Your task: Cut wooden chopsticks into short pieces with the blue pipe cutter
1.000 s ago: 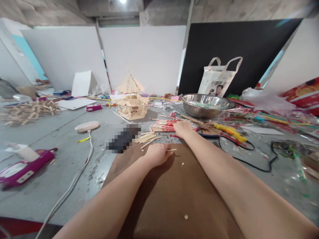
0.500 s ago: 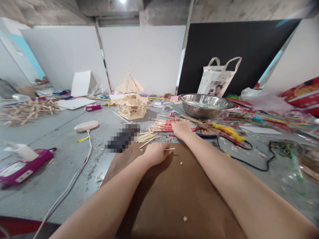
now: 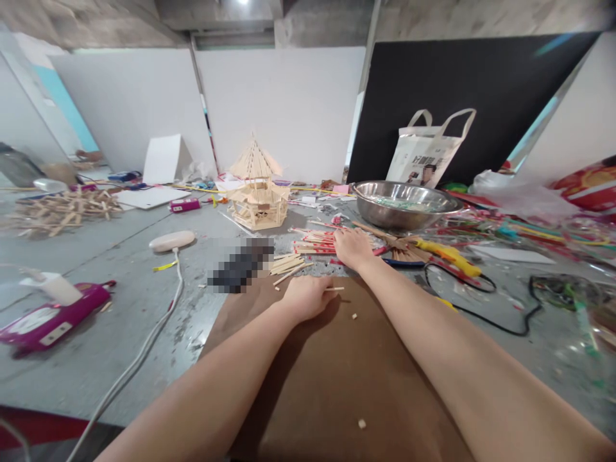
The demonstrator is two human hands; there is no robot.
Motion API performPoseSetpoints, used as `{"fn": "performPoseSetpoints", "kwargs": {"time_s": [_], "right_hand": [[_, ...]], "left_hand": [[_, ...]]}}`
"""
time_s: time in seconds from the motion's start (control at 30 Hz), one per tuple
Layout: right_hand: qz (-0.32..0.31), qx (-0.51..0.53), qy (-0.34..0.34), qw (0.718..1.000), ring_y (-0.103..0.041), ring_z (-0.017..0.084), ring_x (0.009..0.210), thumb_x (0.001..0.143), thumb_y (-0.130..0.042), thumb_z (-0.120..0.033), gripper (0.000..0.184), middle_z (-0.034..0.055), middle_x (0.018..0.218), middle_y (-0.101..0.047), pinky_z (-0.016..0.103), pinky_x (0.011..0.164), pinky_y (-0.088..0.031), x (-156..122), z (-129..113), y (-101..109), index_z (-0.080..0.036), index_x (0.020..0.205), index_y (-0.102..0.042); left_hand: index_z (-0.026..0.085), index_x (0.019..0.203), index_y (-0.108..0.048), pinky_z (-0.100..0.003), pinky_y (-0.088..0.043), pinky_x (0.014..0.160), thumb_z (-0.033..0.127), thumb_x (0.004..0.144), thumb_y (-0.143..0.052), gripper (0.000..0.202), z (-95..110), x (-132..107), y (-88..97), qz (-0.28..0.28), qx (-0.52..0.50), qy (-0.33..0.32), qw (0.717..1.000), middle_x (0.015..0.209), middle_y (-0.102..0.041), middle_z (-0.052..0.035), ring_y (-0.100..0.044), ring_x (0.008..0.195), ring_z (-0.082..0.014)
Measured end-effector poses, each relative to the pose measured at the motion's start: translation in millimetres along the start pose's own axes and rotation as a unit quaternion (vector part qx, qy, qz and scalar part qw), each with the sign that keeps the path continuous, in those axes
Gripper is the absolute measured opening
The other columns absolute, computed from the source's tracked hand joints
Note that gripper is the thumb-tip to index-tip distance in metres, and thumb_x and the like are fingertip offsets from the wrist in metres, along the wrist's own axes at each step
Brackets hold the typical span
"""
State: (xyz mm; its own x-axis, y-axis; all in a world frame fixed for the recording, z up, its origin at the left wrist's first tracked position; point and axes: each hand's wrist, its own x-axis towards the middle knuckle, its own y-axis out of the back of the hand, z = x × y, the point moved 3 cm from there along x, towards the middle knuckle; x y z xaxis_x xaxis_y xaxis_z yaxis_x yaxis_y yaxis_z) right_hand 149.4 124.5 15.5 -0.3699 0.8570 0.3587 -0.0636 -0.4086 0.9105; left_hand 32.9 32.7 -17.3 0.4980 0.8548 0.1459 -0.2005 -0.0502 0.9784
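My left hand (image 3: 308, 297) is closed over the brown sheet, pinching a short thin wooden stick (image 3: 337, 289) that juts out to the right. Just beyond it lies a small pile of bare wooden sticks (image 3: 289, 264). My right hand (image 3: 355, 248) rests farther out, at the right end of a heap of sticks in red-and-white wrappers (image 3: 312, 242). Its fingers are bent down and drawn together; whatever sits under the fingertips is hidden. Two small wooden cubes, a nearer one (image 3: 362, 423) and a farther one (image 3: 355, 316), lie on the brown sheet (image 3: 332, 378).
Behind the sticks stands a wooden stick pavilion (image 3: 257, 192). A steel bowl (image 3: 407, 205), a yellow-handled tool with a black cord (image 3: 450, 256) and plastic scraps crowd the right. On the left are a purple power strip (image 3: 62, 317), a white cable (image 3: 144, 359) and a stick heap (image 3: 67, 208).
The view has turned slightly left, so everything sits a little farther right in the picture. Both hands keep nearly the same places and the left still pinches its stick.
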Motion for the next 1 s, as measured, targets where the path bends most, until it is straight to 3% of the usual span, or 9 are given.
{"fn": "performPoseSetpoints", "kwargs": {"time_s": [0.13,0.23,0.37,0.43,0.5,0.6,0.73,0.87,1.0], "right_hand": [[0.098,0.164,-0.061,0.98,-0.054,0.02,0.083,0.081,-0.032,-0.026,0.025,0.0101,0.086,-0.061,0.032,0.075,-0.036,-8.9,-0.7,7.0,-0.014,0.094,-0.049],[0.147,0.406,-0.122,0.894,-0.057,0.017,0.069,0.08,-0.034,-0.03,0.028,0.0085,0.086,-0.062,0.03,0.065,-0.041,-23.7,0.9,8.8,-0.015,0.101,-0.043],[0.087,0.637,-0.163,0.748,-0.056,0.013,0.058,0.075,-0.039,-0.036,0.024,0.0072,0.084,-0.062,0.027,0.055,-0.044,-49.3,-4.5,5.2,-0.017,0.088,-0.048],[0.056,0.688,-0.173,0.703,-0.057,0.012,0.059,0.073,-0.044,-0.035,0.021,0.0056,0.08,-0.062,0.027,0.057,-0.045,-60.9,-9.8,2.9,-0.017,0.083,-0.048],[0.051,0.711,-0.168,0.681,-0.057,0.013,0.062,0.071,-0.047,-0.034,0.02,0.0038,0.077,-0.061,0.027,0.059,-0.045,-68.9,-15.0,0.8,-0.018,0.082,-0.047],[0.055,0.699,-0.139,0.699,-0.055,0.013,0.065,0.069,-0.051,-0.035,0.021,0.0035,0.077,-0.059,0.026,0.058,-0.045,-73.8,-20.6,-0.9,-0.017,0.079,-0.049],[0.059,0.636,-0.094,0.764,-0.052,0.013,0.062,0.071,-0.049,-0.034,0.021,0.0024,0.069,-0.056,0.026,0.058,-0.043,-76.8,-22.6,5.4,-0.015,0.077,-0.053],[0.098,0.588,-0.068,0.8,-0.052,0.013,0.066,0.075,-0.044,-0.033,0.021,0.0034,0.076,-0.057,0.025,0.063,-0.042,-82.3,-20.7,20.5,-0.016,0.083,-0.054],[0.086,0.553,-0.07,0.826,-0.052,0.012,0.064,0.076,-0.042,-0.034,0.022,0.0024,0.072,-0.057,0.024,0.061,-0.04,-85.1,-20.2,24.1,-0.016,0.078,-0.054]], "left_hand": [[0.022,0.081,-0.056,-0.026,-0.04,0.058,0.049,0.075,-0.029,0.038,-0.3,-1.0,1.5,0.002,-0.02,-0.002,1.0,0.076,-0.062,-0.004,-0.056,0.07,-0.0181],[0.02,0.074,-0.057,-0.024,-0.037,0.056,0.051,0.076,-0.027,0.043,-1.7,0.2,1.4,0.005,-0.047,0.009,0.999,0.069,-0.06,-0.0037,-0.054,0.063,-0.0158],[0.017,0.066,-0.058,-0.021,-0.032,0.053,0.049,0.078,-0.022,0.05,-7.1,3.5,7.5,0.067,-0.125,0.066,0.988,0.059,-0.053,-0.0021,-0.047,0.056,-0.0117],[0.016,0.064,-0.059,-0.021,-0.031,0.054,0.048,0.079,-0.025,0.049,-11.5,3.2,14.8,0.145,-0.149,0.114,0.972,0.06,-0.05,-0.0022,-0.045,0.06,-0.0115],[0.015,0.065,-0.059,-0.021,-0.03,0.056,0.047,0.078,-0.028,0.046,-14.7,1.7,21.2,0.221,-0.174,0.142,0.949,0.062,-0.047,-0.0019,-0.043,0.063,-0.0114],[0.015,0.065,-0.06,-0.021,-0.031,0.056,0.043,0.078,-0.031,0.042,-15.9,2.1,22.3,0.257,-0.241,0.123,0.928,0.059,-0.043,-0.0002,-0.04,0.061,-0.01],[0.013,0.06,-0.059,-0.02,-0.032,0.059,0.039,0.077,-0.038,0.036,-14.2,5.4,17.5,0.235,-0.3,0.085,0.921,0.058,-0.043,0.0007,-0.041,0.061,-0.0092],[0.014,0.061,-0.057,-0.02,-0.031,0.059,0.036,0.076,-0.04,0.032,-9.8,4.4,19.1,0.222,-0.264,0.071,0.936,0.064,-0.048,-0.0002,-0.042,0.063,-0.0092],[0.014,0.058,-0.051,-0.02,-0.026,0.052,0.037,0.078,-0.035,0.034,-5.4,1.8,21.1,0.189,-0.231,0.083,0.951,0.052,-0.039,0.0026,-0.036,0.053,-0.0084]]}}
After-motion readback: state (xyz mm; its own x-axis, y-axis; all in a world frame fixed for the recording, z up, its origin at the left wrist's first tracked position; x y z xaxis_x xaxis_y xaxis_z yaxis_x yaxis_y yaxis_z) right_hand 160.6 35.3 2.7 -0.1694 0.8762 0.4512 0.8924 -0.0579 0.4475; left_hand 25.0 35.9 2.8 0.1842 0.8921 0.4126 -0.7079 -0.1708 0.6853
